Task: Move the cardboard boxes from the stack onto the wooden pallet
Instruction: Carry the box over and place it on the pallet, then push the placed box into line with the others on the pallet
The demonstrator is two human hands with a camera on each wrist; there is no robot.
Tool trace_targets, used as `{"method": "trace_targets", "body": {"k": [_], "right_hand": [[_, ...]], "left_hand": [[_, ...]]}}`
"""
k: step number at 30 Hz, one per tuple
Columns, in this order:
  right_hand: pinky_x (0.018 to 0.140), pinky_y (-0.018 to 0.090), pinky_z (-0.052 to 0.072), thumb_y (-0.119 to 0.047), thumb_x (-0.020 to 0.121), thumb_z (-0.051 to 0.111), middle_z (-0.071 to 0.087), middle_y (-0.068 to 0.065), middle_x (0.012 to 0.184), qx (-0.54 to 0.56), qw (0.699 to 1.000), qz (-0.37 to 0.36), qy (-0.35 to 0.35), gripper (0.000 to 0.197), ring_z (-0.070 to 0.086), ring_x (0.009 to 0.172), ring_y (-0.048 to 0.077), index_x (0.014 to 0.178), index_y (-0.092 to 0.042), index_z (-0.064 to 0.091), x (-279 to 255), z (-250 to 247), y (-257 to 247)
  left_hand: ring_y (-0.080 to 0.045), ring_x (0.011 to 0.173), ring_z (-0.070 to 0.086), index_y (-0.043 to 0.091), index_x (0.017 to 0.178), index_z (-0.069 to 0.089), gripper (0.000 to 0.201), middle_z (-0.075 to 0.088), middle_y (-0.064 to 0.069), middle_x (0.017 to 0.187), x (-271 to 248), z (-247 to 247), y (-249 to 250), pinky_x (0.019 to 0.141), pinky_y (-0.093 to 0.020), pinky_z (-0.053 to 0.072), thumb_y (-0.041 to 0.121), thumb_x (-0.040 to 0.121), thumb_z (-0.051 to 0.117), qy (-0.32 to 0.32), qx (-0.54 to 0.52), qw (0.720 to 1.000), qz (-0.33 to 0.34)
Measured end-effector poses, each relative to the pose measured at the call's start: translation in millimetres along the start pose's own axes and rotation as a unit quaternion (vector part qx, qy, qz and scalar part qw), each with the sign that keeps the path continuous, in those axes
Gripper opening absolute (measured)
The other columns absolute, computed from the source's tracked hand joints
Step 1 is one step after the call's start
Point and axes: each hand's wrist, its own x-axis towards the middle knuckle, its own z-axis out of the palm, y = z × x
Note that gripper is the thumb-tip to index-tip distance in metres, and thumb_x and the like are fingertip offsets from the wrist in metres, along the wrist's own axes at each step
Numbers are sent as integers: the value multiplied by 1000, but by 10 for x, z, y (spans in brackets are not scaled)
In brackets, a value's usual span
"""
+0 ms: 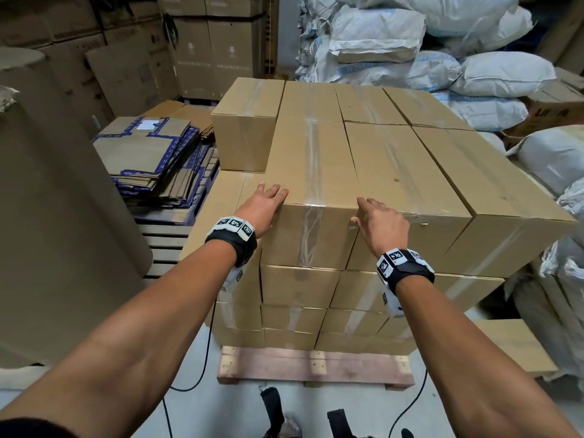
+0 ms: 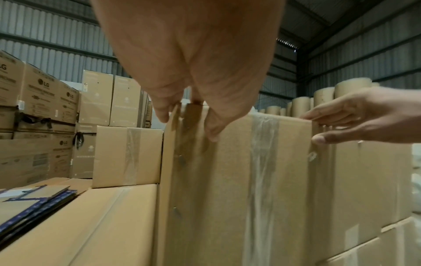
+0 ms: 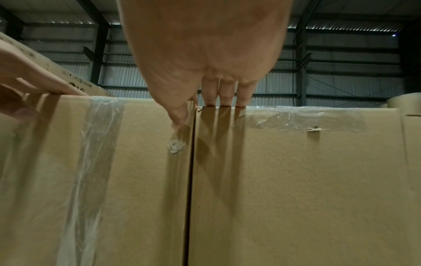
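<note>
Reaching with spread left hand and right hand onto top corners of the nearest cardboard box at frame centre, not yet gripping, probably needing next a firm pull outward.

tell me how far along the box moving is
Done: cannot tell; the stack already stands on a wooden pallet, and no other loaded pallet shows. In hand: left hand and right hand rest on the near top box, not yet lifted. Left: this box and every other one.
</note>
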Motion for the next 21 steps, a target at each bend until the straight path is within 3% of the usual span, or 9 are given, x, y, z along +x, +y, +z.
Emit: {"method": "trace_targets", "body": {"k": [3, 6, 9, 11, 13, 15, 19, 21], "right_hand": [[71, 47, 61, -40, 99, 66, 66, 4, 124, 40, 999, 4, -6, 40, 68, 101, 33, 135, -27, 55, -115, -25, -18], [70, 42, 61, -33, 102, 61, 70, 3, 106, 78, 997, 10, 18, 20, 70, 88, 29, 121, -26, 62, -361, -124, -7], [68, 41, 62, -30, 101, 59, 74, 0, 96, 98, 995, 23, 15, 10, 71, 85, 27, 107, -27, 66, -801, -119, 58], [69, 38, 59, -31, 99, 63, 75, 0, 97, 121, 991, 53, -5, 12, 71, 88, 28, 107, -29, 71, -1190, -16, 157], [71, 34, 54, -34, 99, 65, 77, 2, 98, 135, 986, 88, -43, 16, 71, 91, 29, 111, -31, 74, -1624, 103, 291], [71, 30, 52, -38, 100, 64, 79, 1, 96, 146, 978, 115, -96, 19, 73, 90, 28, 115, -32, 75, -2107, 262, 467], [79, 37, 60, -42, 99, 64, 79, -7, 104, 161, 947, 186, -205, 22, 73, 99, 24, 117, -33, 71, -3061, 559, 837], [83, 39, 60, -41, 96, 68, 78, -10, 106, 178, 928, 227, -237, 22, 72, 102, 23, 116, -34, 72, -3484, 684, 1033]], "left_hand": [[-41, 159, 8, 19, 166, 15, 79, 13, -8, 174, -128, 5, 170, 120, -55, 36, 11, 101, 59, -3, 3, 1000, -26], [-41, 157, 19, 17, 163, 26, 68, 25, -10, 170, -317, 80, 434, 123, -57, 31, 28, 103, 56, 42, 3, 999, -18], [-35, 156, 24, 17, 159, 37, 61, 32, -9, 167, -573, 313, 827, 125, -56, 27, 28, 102, 55, 109, -70, 991, 17], [-30, 155, 28, 17, 157, 40, 58, 35, -8, 166, -770, 573, 1120, 127, -48, 25, 25, 102, 55, 110, -135, 984, 27], [-29, 152, 33, 17, 156, 41, 57, 38, -7, 164, -973, 914, 1408, 126, -43, 28, 25, 102, 56, 62, -180, 981, 30], [-30, 146, 40, 17, 155, 42, 56, 42, -8, 161, -1190, 1257, 1703, 122, -47, 36, 24, 102, 58, 4, -197, 980, 33], [-33, 139, 48, 15, 153, 47, 51, 49, -12, 153, -1599, 1887, 2245, 116, -41, 38, 21, 104, 57, -136, -223, 965, 23], [-33, 137, 52, 21, 152, 50, 52, 53, -9, 152, -1764, 2172, 2461, 114, -40, 43, 26, 100, 58, -190, -216, 957, 25]]}}
